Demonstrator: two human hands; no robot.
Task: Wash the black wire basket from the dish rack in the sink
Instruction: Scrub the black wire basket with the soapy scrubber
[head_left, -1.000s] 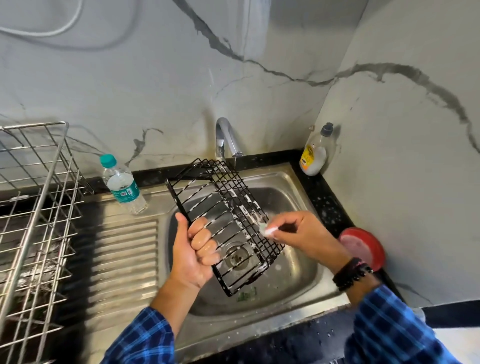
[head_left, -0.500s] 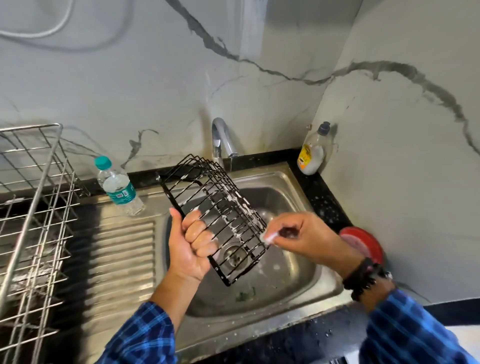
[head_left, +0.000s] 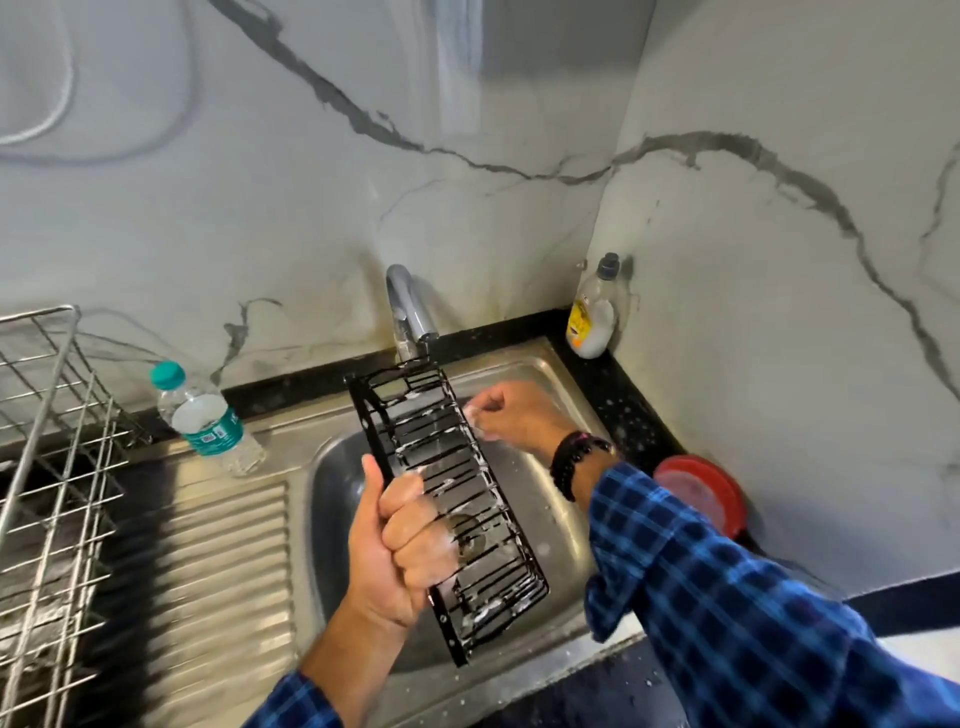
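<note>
I hold the black wire basket (head_left: 441, 457) over the steel sink (head_left: 550, 514), long side running away from me, white soap foam on its wires. My left hand (head_left: 400, 545) grips its near left edge, thumb up. My right hand (head_left: 511, 413) is closed at the far right side of the basket, pinching a small whitish scrubber against the wires. The tap (head_left: 410, 312) stands just behind the basket's far end; I cannot tell if water runs.
A steel dish rack (head_left: 47, 467) fills the left edge beside the ribbed drainboard (head_left: 223, 561). A water bottle (head_left: 205, 415) stands behind the drainboard. A dish soap bottle (head_left: 595, 312) sits in the back right corner; a red round container (head_left: 701, 493) lies on the right counter.
The basket has swung from a diagonal tilt to lie lengthwise towards the tap. My right hand has moved from its near right side up to its far right side.
</note>
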